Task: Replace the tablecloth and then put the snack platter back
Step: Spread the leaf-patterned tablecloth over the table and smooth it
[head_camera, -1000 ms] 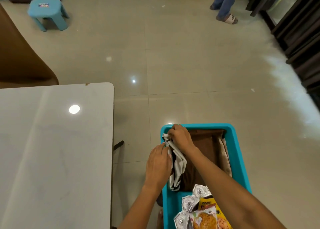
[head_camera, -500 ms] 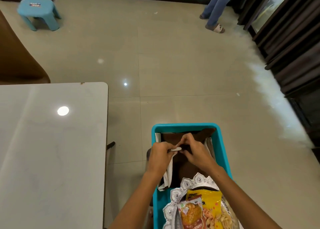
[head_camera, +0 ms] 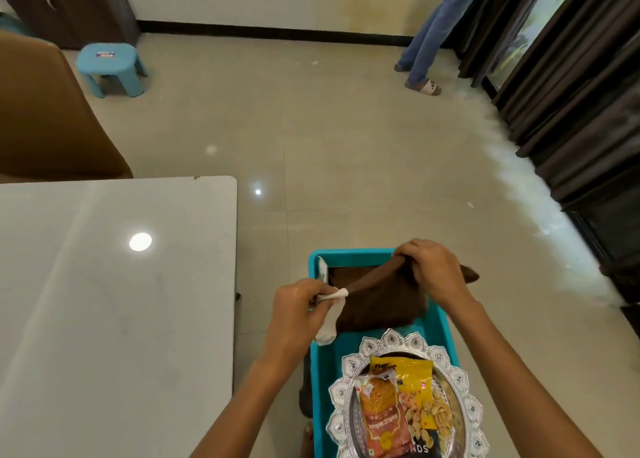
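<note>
A brown tablecloth (head_camera: pixel 384 302) with a white underside lies in a turquoise bin (head_camera: pixel 349 255) on the floor, partly lifted. My left hand (head_camera: pixel 298 310) pinches its white-edged corner at the bin's left side. My right hand (head_camera: pixel 431 269) grips a bunched part of the cloth above the bin's far right rim. A silver scalloped snack platter (head_camera: pixel 349 364) with an orange packet, a yellow packet and nuts rests across the bin's near end. The bare white table (head_camera: pixel 110 302) stands to the left.
A brown chair (head_camera: pixel 45 111) stands behind the table's far edge. A small blue stool (head_camera: pixel 110 66) and a dark cabinet (head_camera: pixel 69 7) sit at the back left. A person's legs (head_camera: pixel 426 42) stand at the back right, beside dark curtains (head_camera: pixel 571 94).
My hands moved apart and rose, drawing the brown cloth up out of the bin. The camera tilted up, showing more of the wall and platter.
</note>
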Tool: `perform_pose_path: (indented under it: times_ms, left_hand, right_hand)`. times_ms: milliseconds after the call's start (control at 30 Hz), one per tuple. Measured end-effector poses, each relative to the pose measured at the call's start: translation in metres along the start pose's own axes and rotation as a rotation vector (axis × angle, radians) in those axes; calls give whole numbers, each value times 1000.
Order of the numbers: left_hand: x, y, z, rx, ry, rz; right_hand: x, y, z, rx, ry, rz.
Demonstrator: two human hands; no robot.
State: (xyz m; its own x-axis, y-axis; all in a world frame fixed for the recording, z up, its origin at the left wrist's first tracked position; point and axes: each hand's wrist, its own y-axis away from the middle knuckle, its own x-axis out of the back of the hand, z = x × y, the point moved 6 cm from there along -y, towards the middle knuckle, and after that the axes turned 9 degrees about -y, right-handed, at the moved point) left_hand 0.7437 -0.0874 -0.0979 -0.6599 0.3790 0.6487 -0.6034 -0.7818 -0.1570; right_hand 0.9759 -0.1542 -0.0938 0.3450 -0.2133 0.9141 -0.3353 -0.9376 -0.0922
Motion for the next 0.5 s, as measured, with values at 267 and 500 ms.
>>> perform_pose_path:
  times_ms: [267,500]
  left_hand:
    - [171,44,91,-39,191,282]
    - [372,172,54,248,66,690]
  right_hand:
    - [125,-34,-181,237,-17,133]
    - [92,-38,-460,673,-93,131]
